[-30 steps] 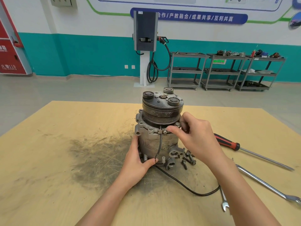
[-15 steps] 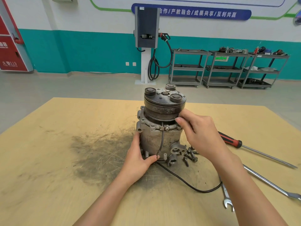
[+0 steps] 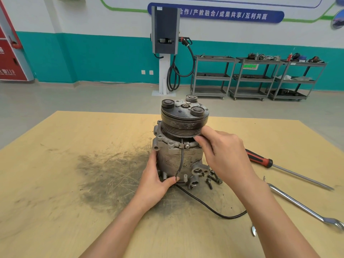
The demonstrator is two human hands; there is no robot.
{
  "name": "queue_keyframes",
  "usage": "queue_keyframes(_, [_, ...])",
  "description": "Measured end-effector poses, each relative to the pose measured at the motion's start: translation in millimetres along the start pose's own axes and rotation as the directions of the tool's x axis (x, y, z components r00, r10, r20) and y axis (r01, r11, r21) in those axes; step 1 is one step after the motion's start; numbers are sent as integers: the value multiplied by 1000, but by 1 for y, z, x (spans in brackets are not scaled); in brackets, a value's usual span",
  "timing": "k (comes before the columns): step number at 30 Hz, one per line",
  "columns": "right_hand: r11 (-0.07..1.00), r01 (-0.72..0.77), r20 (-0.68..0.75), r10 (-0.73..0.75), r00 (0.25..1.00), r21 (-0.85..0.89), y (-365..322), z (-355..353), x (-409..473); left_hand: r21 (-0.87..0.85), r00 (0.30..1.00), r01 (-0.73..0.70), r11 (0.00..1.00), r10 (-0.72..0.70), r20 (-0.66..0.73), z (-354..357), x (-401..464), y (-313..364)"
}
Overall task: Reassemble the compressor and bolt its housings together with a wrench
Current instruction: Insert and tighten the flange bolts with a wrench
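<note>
The compressor (image 3: 181,146) stands upright near the middle of the worktop (image 3: 55,183). My left hand (image 3: 156,180) grips its lower housing, thumb on the black cable (image 3: 208,205). My right hand (image 3: 225,155) has curled fingers at the pulley's rim; whether they pinch anything I cannot tell. Loose bolts (image 3: 213,178) and a wrench (image 3: 301,205) lie toward the right edge.

a red-handled screwdriver with a long steel shaft (image 3: 286,169) lies on the pale plywood tabletop (image 3: 55,183), which carries a dark greasy smear (image 3: 111,175). beyond, a grey wall-post charger with a looped black cable (image 3: 164,30) stands by three grey metal shelf carts (image 3: 256,79) (cluttered with small parts) and a red cabinet (image 3: 9,53).
</note>
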State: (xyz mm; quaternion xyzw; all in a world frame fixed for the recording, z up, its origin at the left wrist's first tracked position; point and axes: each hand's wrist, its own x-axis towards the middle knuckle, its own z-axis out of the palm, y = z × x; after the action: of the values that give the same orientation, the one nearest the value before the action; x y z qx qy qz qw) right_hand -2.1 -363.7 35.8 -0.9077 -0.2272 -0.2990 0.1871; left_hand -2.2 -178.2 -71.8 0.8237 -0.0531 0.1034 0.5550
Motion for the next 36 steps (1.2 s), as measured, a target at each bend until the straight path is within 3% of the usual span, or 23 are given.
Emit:
queue_keyframes(14, [988, -112, 57, 106, 993, 109, 8, 3, -1, -33, 1000, -7, 999, 7, 1, 0, -1, 1])
queue_keyframes(19, [990, -134, 72, 131, 989, 47, 5, 2, -2, -26, 1000, -13, 1000, 13, 2, -1, -1, 1])
queue_keyframes(24, [981, -36, 126, 61, 990, -190, 3, -1, -5, -20, 1000, -14, 1000, 14, 2, -1, 0, 1])
queue_keyframes(28, [965, 5, 145, 34, 989, -261, 1, -4, -2, -29, 1000, -2, 1000, 2, 5, -1, -1, 1])
queue_keyframes(36, [996, -82, 143, 83, 986, -17, 7, -2, 2, -15, 1000, -12, 1000, 12, 7, -2, -1, 3])
